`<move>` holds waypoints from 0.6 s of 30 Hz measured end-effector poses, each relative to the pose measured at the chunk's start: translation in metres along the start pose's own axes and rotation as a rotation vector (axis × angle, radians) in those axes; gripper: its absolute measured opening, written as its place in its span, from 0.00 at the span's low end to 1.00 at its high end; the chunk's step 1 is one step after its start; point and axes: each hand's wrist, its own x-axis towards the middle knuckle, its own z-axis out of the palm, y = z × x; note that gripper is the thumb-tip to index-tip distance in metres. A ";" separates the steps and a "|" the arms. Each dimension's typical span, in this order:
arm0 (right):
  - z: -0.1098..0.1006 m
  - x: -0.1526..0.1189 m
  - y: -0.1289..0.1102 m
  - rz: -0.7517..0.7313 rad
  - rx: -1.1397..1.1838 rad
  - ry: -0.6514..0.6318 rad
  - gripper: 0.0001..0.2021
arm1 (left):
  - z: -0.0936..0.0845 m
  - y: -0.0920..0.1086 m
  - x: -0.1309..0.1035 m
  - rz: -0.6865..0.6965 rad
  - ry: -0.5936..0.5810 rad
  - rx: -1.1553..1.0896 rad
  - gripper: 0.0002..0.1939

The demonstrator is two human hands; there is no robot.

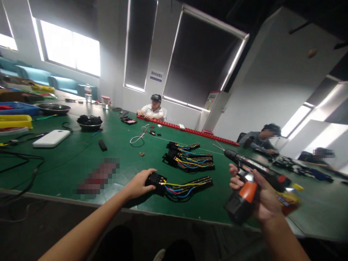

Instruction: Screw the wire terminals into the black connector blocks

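My left hand (141, 184) is closed on the square black end of a wired black strip (187, 188) lying near the table's front edge. Yellow, blue and red wires run along it to brass-coloured metal inside. Raised over the table at the right, my right hand (261, 192) is wrapped round the handle of a black and orange cordless drill (248, 190). The drill's long thin bit points up and to the left. Just beyond the strip in my left hand lie several similar wired black strips (190, 159), side by side.
On the green table (130, 145) are a white power bank (51, 139), a bowl of black parts (89, 123), a white cable (139, 134) and a small black block (102, 145). A red slotted rail (187, 129) runs along the far edge. Other people sit beyond.
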 end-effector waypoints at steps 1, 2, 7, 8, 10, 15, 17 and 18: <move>0.011 -0.008 -0.004 0.061 0.084 -0.025 0.22 | -0.001 0.000 0.002 -0.018 -0.015 -0.022 0.34; 0.020 -0.015 -0.006 0.118 0.121 -0.040 0.21 | -0.002 0.000 0.003 -0.036 -0.033 -0.049 0.34; 0.040 -0.035 -0.003 0.376 -0.031 -0.058 0.17 | -0.008 0.004 0.007 -0.027 -0.037 -0.172 0.22; 0.044 -0.038 -0.002 0.378 -0.062 -0.080 0.16 | -0.008 0.004 0.007 -0.023 -0.014 -0.179 0.22; 0.053 -0.041 0.000 0.361 -0.093 -0.149 0.16 | -0.008 0.003 0.004 -0.015 0.027 -0.180 0.23; 0.079 -0.044 0.006 0.388 -0.183 -0.232 0.21 | -0.003 0.000 0.000 0.020 0.083 -0.183 0.24; 0.086 -0.042 0.010 0.409 -0.207 -0.235 0.22 | -0.003 0.000 -0.001 0.042 0.094 -0.187 0.24; 0.089 -0.041 0.012 0.418 -0.211 -0.243 0.22 | -0.003 0.000 -0.001 0.054 0.098 -0.188 0.24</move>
